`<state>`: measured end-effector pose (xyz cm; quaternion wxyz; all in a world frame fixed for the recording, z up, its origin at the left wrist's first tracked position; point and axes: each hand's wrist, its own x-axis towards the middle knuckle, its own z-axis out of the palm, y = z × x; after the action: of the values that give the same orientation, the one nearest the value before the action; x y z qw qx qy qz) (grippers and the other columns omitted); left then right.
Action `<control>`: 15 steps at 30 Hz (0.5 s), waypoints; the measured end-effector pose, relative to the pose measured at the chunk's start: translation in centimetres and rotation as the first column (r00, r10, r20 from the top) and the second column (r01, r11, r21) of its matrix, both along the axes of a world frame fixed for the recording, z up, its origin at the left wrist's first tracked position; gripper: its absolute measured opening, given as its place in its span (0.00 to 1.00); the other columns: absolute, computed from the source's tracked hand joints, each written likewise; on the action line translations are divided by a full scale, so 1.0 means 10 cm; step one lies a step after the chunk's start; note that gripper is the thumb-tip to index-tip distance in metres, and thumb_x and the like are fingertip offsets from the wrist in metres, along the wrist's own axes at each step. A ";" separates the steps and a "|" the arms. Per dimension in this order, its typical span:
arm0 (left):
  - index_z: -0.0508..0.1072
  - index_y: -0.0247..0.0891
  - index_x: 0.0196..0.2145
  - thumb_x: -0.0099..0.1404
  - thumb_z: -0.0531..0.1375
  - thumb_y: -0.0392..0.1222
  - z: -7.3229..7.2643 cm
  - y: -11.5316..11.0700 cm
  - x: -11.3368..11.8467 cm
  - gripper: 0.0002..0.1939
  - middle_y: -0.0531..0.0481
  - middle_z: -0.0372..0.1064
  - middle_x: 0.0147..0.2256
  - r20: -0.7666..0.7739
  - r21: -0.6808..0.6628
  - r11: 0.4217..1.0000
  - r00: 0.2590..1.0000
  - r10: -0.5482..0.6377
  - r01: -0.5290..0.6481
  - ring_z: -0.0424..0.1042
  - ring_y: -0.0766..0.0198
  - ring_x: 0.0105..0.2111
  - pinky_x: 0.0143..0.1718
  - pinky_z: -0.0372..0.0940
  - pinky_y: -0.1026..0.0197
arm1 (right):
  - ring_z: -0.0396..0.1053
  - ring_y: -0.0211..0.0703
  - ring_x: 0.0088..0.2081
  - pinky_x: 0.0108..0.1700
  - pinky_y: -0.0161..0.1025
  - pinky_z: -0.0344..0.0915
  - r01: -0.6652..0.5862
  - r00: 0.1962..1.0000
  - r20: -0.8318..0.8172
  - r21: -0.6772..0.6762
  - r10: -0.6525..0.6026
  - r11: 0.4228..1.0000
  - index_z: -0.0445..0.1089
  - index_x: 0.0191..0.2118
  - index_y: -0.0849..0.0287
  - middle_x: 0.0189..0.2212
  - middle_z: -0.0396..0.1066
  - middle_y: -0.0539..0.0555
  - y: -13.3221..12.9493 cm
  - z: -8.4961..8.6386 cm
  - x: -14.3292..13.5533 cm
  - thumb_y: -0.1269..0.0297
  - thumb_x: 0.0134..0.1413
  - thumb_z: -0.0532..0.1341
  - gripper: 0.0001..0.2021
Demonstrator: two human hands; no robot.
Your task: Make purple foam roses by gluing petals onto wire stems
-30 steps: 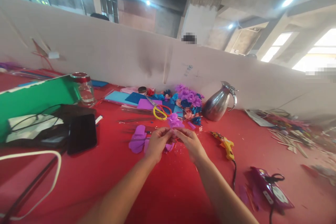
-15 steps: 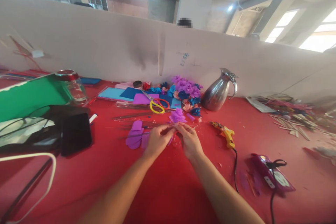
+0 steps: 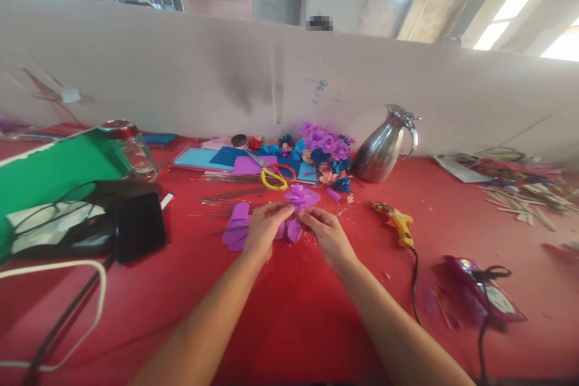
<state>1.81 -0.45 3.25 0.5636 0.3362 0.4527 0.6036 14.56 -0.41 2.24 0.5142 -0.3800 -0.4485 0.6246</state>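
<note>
Between my two hands a purple paper flower [image 3: 300, 195] is held up over the red table, its petals facing away from me. My left hand [image 3: 266, 226] pinches it from the left near its base. From the right, my right hand [image 3: 326, 234] closes thumb and fingers on the same base. The fingers hide the flower's underside. Below and left of the hands lie loose purple paper petals [image 3: 236, 235]. Scissors with yellow and red handles [image 3: 274, 181] rest just beyond the flower, beside thin dark wires [image 3: 230, 195].
Finished paper flowers [image 3: 325, 148] are heaped near a steel jug [image 3: 380, 148]. A yellow glue gun [image 3: 400, 226] lies to the right, its cord running past a purple power strip [image 3: 484, 295]. At left are a phone [image 3: 140, 229], a glass jar [image 3: 136, 154] and a green board [image 3: 63, 172].
The flower has turned, and a wide petal now spreads out around its centre. Both hands have stayed close together, their grip slightly shifted. The view has tilted a little.
</note>
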 end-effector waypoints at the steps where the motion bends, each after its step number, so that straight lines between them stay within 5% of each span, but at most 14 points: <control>1: 0.79 0.35 0.25 0.43 0.69 0.41 0.00 0.00 0.00 0.10 0.48 0.76 0.25 0.002 -0.003 1.000 1.000 0.005 -0.005 0.73 0.61 0.26 0.33 0.65 0.60 | 0.65 0.35 0.28 0.34 0.34 0.60 0.001 1.000 0.024 0.014 -0.001 1.000 0.76 0.31 0.59 0.26 0.73 0.49 0.00 0.00 0.00 0.57 0.44 0.67 0.10; 15: 0.79 0.35 0.26 0.42 0.71 0.42 0.02 -0.01 -0.01 0.12 0.49 0.76 0.25 0.012 0.014 0.998 0.998 -0.061 0.060 0.72 0.63 0.28 0.33 0.63 0.62 | 0.68 0.42 0.32 0.37 0.37 0.62 -0.012 0.987 0.157 0.135 -0.010 0.991 0.75 0.31 0.58 0.27 0.74 0.52 0.01 0.01 0.03 0.55 0.48 0.64 0.11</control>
<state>1.71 -0.56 3.42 0.5821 0.3499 0.4347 0.5914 14.84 -0.34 2.39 0.5014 -0.3920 -0.5294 0.5609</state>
